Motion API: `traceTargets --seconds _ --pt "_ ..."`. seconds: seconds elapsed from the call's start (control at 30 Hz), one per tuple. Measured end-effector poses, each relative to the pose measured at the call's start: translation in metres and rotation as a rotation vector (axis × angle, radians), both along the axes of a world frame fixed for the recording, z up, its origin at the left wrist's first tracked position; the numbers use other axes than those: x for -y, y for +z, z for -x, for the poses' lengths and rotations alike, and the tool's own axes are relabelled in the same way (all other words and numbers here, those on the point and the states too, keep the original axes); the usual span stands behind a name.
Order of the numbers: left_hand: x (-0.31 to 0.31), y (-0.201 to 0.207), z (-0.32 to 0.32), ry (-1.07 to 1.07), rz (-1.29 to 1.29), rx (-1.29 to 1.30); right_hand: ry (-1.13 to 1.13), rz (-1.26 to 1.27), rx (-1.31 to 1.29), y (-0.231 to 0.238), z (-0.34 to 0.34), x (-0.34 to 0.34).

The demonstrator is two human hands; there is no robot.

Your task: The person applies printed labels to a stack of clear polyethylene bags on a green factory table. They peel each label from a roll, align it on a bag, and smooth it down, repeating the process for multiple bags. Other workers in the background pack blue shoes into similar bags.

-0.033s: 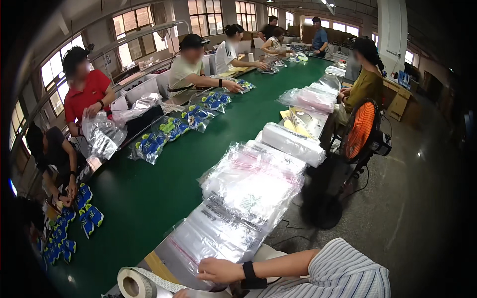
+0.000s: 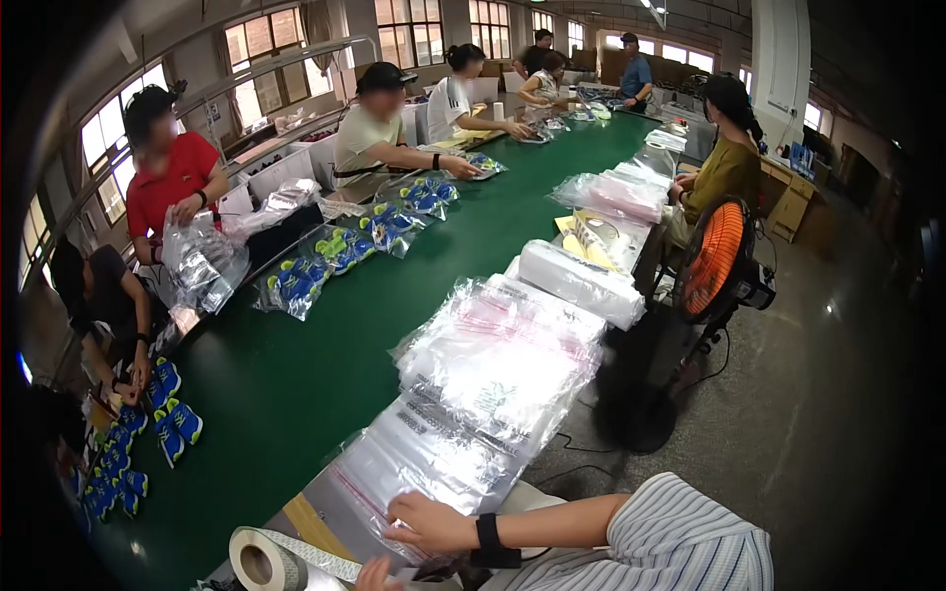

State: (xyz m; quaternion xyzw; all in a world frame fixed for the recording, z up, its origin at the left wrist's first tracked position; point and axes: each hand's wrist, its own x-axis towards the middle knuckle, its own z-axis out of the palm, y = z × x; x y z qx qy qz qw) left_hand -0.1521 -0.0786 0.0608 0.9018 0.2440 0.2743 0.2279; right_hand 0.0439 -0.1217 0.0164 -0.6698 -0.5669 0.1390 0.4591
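My right hand [image 2: 431, 522], with a black band at the wrist, hovers over or touches the near end of the clear plastic bags [image 2: 448, 443]. Its fingers are bent and apart, and I see nothing held in them. Only part of my left hand [image 2: 376, 574] shows at the lower edge, beside the strip from a roll of white labels [image 2: 258, 559]. Whether it grips anything is hidden. The bags lie flat in an overlapping stack, with pink bands and dark print.
A rolled bundle of clear plastic [image 2: 581, 284] lies beyond the bags. An orange fan [image 2: 716, 258] stands right. Across the green table [image 2: 296, 394], several people handle bags and blue shoes [image 2: 177, 430]. Bagged shoes [image 2: 299, 284] line the far edge. Another person [image 2: 727, 167] sits beyond the fan.
My right hand has lifted slightly and its fingers have spread. More of my left hand has come into view at the lower edge, beside the label strip.
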Motion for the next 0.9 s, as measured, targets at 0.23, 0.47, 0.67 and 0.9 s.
traceTargets --seconds 0.23,0.47,0.67,0.9 --pt "0.03 -0.016 -0.041 -0.111 -0.097 -0.413 -0.349 0.046 0.423 -0.015 -0.012 -0.002" --pt "0.035 -0.013 -0.032 -0.07 -0.088 -0.357 -0.369 0.028 0.34 -0.026 -0.022 -0.007" --pt "0.04 -0.02 -0.032 -0.037 -0.155 -0.342 -0.358 0.009 0.394 -0.008 -0.008 0.007" --pt "0.04 -0.019 -0.024 0.002 -0.131 -0.294 -0.397 0.029 0.444 -0.007 -0.028 0.006"
